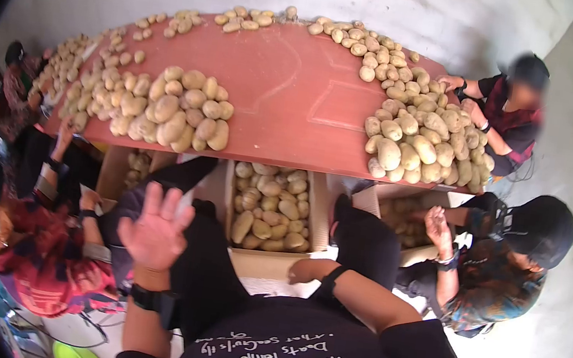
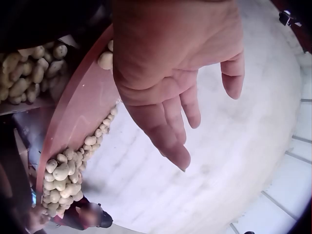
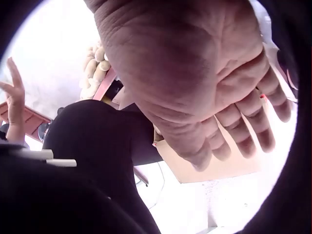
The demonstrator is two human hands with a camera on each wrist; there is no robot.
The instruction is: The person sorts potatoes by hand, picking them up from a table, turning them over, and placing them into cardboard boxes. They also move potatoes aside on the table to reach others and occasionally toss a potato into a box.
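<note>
Beside the box (image 1: pixel 262 266) of potatoes (image 1: pixel 268 206) between my knees, my left hand (image 1: pixel 157 229) is raised, fingers spread, and my right hand (image 1: pixel 309 270) is low, fingers extended, both empty, seemingly mid-pause; handling those heaped on the surface (image 1: pixel 275 98) would call for reaching forward.

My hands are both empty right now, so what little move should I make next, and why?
I'd probably reach the left hand to the near edge of the left pile and grip one potato. That hand is raised and open, with the pile beyond it on the table; the right hand is low by the middle box.
</note>
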